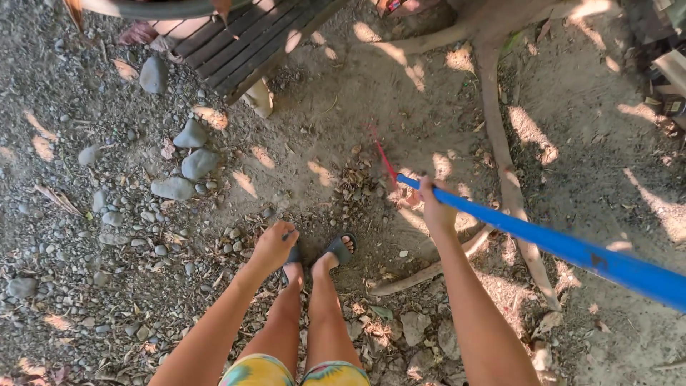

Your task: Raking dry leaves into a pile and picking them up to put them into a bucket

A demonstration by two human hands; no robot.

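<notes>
Dirt ground point(343, 121) strewn with pebbles and dry leaves is seen from above, with two bare legs and dark sandals point(340, 249) near the middle. The right hand point(434, 209) is closed tight around a blue handle point(543, 237); the fingers are wrapped fully round it, so no gap is left. The handle is held on a slant, its long end running out of view toward four o'clock, its near end passing just beyond the fist toward ten o'clock. Red bristles point(382, 156) are seen past that end, blurred, over a small pile of dry leaves point(357, 182).

The left hand point(274, 244) is held loosely, fingers half curled and pointing toward one o'clock; nothing is gripped in it, and it hangs above the left foot. Whether anything is touched by it cannot be told.

Grey stones point(187, 166) are scattered at ten o'clock from the left hand. A dark slatted bench point(246, 43) is seen at twelve o'clock, and a tree root point(504, 164) runs along the ground at one o'clock, just beyond the right hand.
</notes>
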